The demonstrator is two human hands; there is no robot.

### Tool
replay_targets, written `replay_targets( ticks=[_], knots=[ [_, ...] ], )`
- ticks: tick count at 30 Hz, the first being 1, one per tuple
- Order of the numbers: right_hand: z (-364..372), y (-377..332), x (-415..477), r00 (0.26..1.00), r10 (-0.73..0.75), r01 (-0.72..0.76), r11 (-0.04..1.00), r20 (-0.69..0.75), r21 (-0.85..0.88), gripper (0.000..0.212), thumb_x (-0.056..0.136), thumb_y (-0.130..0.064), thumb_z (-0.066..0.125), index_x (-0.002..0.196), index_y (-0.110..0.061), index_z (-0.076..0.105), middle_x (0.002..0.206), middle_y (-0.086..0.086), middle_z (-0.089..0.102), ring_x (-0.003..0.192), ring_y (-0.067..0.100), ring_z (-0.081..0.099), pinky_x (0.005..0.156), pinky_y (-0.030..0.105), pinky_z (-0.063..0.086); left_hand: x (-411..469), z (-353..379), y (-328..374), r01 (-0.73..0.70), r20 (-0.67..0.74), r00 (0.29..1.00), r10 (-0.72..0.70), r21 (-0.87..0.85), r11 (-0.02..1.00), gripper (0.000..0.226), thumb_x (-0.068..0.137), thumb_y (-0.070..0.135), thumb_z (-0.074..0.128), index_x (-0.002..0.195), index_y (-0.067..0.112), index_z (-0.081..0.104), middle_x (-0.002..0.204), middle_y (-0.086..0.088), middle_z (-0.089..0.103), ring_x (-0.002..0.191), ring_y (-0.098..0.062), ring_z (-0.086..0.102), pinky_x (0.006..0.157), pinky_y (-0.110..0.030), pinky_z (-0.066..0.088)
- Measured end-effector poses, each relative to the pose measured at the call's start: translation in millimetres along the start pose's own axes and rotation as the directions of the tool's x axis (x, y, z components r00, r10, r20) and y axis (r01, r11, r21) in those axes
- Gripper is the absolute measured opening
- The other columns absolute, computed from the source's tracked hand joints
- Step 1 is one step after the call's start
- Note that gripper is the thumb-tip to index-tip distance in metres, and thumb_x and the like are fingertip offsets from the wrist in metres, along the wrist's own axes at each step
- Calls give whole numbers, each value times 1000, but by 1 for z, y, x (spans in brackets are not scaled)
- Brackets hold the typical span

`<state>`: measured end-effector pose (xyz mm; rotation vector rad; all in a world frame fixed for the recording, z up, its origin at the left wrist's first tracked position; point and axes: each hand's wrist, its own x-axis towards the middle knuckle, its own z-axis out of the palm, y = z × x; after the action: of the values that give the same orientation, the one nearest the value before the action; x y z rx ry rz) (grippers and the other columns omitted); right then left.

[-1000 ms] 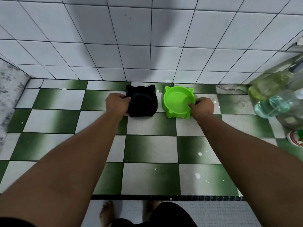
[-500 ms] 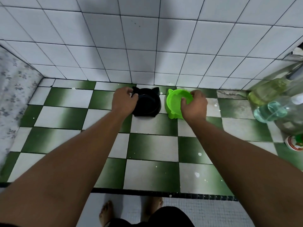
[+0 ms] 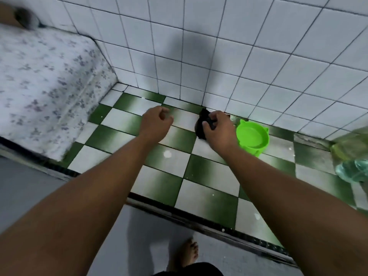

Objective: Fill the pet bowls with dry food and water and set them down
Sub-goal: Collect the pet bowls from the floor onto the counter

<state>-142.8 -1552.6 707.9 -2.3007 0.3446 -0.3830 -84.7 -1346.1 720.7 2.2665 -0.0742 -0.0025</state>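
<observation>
A black cat-eared bowl (image 3: 199,128) stands on the green-and-white checkered floor (image 3: 169,182) close to the white tiled wall. My right hand (image 3: 218,128) lies over it, fingers curled round its rim, hiding most of it. To its right stands the bright green cat-eared bowl (image 3: 252,136), empty, with no hand on it. My left hand (image 3: 156,123) hovers left of the black bowl with loosely curled fingers, holding nothing.
A mattress with a floral sheet (image 3: 43,86) fills the left side. Clear and greenish plastic bottles (image 3: 352,156) stand at the right edge. A dark threshold strip (image 3: 199,218) divides the checkered tiles from the grey floor where my bare foot (image 3: 187,253) stands.
My left hand let go of the black bowl and drew off to the left. My right hand left the green bowl and took the black one. The view swung left.
</observation>
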Motion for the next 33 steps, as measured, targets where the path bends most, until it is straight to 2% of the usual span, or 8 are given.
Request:
replay_targets(
  ticks=[4, 8, 12, 16, 19, 24, 28, 33],
  knots=[
    [40, -60, -26, 990, -56, 50, 998, 129, 48, 30, 91, -30, 66, 116, -16, 60, 106, -3, 61, 90, 13, 58, 82, 29, 47, -28, -70, -39, 51, -93, 994, -52, -13, 999, 26, 92, 31, 67, 113, 18, 72, 96, 5, 68, 92, -16, 64, 82, -24, 43],
    [86, -125, -63, 969, -176, 168, 984, 172, 60, 28, 89, -28, 67, 113, -16, 61, 110, 0, 63, 89, 14, 59, 79, 27, 46, -69, -144, -85, 125, -184, 974, -130, -38, 991, 21, 95, 31, 67, 112, 19, 71, 95, 5, 63, 88, -12, 57, 78, -22, 39],
    [142, -204, -121, 912, -307, 276, 950, 273, 148, 25, 88, -26, 67, 110, -17, 60, 107, 0, 63, 91, 18, 62, 80, 30, 50, -123, -227, -145, 179, -293, 932, -212, -135, 975, 20, 95, 34, 69, 109, 19, 71, 91, 1, 67, 81, -16, 63, 69, -25, 47],
    [195, -274, -179, 856, -378, 310, 921, 352, 236, 25, 90, -30, 67, 111, -18, 61, 105, -2, 64, 89, 15, 62, 78, 28, 48, -181, -305, -200, 229, -387, 877, -284, -183, 956, 20, 94, 28, 69, 109, 15, 73, 83, 6, 66, 77, -11, 62, 77, -25, 50],
    [233, -320, -220, 802, -453, 356, 886, 389, 298, 23, 90, -31, 67, 108, -19, 60, 100, -3, 63, 86, 16, 62, 78, 30, 52, -223, -360, -243, 298, -455, 812, -366, -216, 930, 20, 93, 27, 69, 110, 17, 72, 86, 6, 68, 80, -13, 64, 82, -27, 52],
    [295, -388, -270, 684, -550, 399, 832, 479, 384, 26, 90, -31, 67, 111, -17, 60, 102, 0, 64, 87, 14, 62, 81, 29, 51, -285, -433, -308, 388, -561, 681, -470, -267, 882, 8, 93, 26, 69, 100, 22, 67, 78, 7, 64, 76, -12, 60, 72, -23, 47],
    [346, -433, -294, 610, -580, 400, 813, 540, 423, 25, 89, -31, 67, 110, -18, 61, 102, -2, 64, 86, 13, 63, 78, 29, 52, -313, -471, -352, 436, -638, 554, -536, -326, 839, 10, 93, 27, 69, 102, 23, 66, 84, 1, 66, 80, -15, 61, 74, -26, 48],
    [420, -481, -304, 515, -616, 400, 787, 596, 469, 23, 88, -25, 69, 106, -12, 62, 95, -3, 65, 75, 9, 60, 77, 21, 48, -325, -507, -405, 489, -673, 416, -612, -402, 774, 16, 94, 22, 69, 107, 14, 67, 74, 4, 57, 66, -11, 53, 56, -17, 40]
  ],
)
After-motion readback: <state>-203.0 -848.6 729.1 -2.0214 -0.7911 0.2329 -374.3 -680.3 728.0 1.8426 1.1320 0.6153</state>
